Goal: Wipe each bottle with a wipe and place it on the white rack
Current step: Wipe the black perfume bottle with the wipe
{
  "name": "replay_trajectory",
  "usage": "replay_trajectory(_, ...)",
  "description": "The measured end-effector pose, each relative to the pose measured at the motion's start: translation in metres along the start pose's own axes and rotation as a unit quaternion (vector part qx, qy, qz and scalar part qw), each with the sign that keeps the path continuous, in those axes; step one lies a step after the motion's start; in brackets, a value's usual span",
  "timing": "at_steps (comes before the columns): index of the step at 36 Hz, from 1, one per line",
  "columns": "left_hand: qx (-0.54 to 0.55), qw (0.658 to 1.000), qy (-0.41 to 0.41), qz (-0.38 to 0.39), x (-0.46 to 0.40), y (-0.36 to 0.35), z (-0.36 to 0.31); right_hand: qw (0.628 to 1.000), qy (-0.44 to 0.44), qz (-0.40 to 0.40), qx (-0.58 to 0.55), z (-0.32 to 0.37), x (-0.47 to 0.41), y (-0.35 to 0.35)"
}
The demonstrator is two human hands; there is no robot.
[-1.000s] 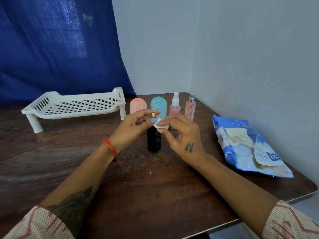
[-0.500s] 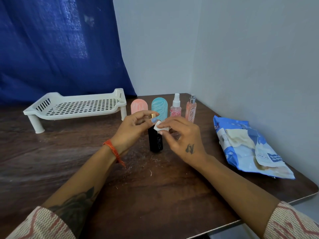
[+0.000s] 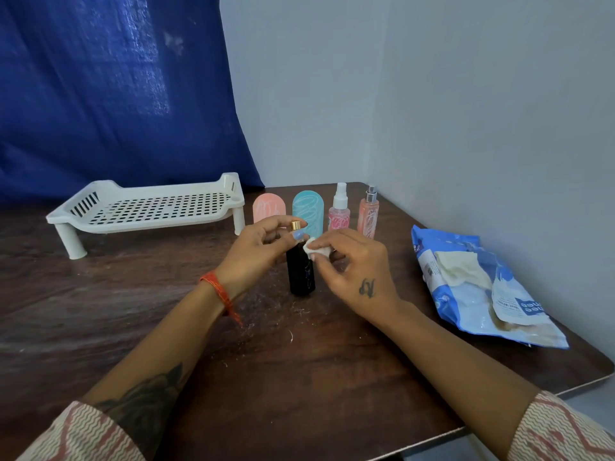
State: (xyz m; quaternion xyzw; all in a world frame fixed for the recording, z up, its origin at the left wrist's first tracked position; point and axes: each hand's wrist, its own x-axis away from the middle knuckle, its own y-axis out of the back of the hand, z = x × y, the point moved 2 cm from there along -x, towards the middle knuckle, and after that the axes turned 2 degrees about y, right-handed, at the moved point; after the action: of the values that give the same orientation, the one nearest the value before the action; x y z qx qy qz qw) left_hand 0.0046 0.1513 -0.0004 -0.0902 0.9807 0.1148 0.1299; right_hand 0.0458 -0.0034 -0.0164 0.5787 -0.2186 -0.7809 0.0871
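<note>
A black bottle [image 3: 301,276] with a gold cap stands upright on the wooden table [image 3: 133,311]. My left hand [image 3: 256,251] pinches the bottle near its cap. My right hand [image 3: 352,274] presses a small white wipe [image 3: 316,251] against the bottle's upper right side. Behind them stand a pink bottle [image 3: 268,207], a teal bottle [image 3: 307,211], a pink spray bottle [image 3: 339,211] and a peach spray bottle [image 3: 368,214] in a row. The white rack [image 3: 146,211] stands at the back left with nothing on it.
A blue wipe pack [image 3: 479,287] lies open at the right, near the table edge. A blue curtain [image 3: 116,94] hangs behind the rack and a grey wall closes the right side. Small white crumbs dot the table in front of the bottle.
My hands and the black bottle stay almost in place; my right fingers shift the wipe slightly against the bottle's shoulder.
</note>
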Motion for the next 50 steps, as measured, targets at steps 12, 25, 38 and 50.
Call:
replay_trajectory(12,-0.013,1.0,-0.008,-0.001,0.0005,0.0002,-0.0003,1.0,0.003,0.015,-0.021,-0.0005,0.0014,-0.0013)
replay_trajectory(25,-0.013,1.0,-0.012,0.003,-0.0005,0.0007,0.0003,0.999,0.018,0.022,-0.023,0.0019,0.0002,-0.0003)
replay_trajectory(38,-0.023,1.0,0.0,0.002,0.0002,0.0018,0.0016,0.999,0.012,0.03,-0.017,0.0026,-0.0004,-0.0003)
replay_trajectory(50,-0.028,1.0,0.009,0.002,0.0001,0.0029,0.0019,1.0,-0.008,0.025,-0.011,0.0004,0.0005,-0.0004)
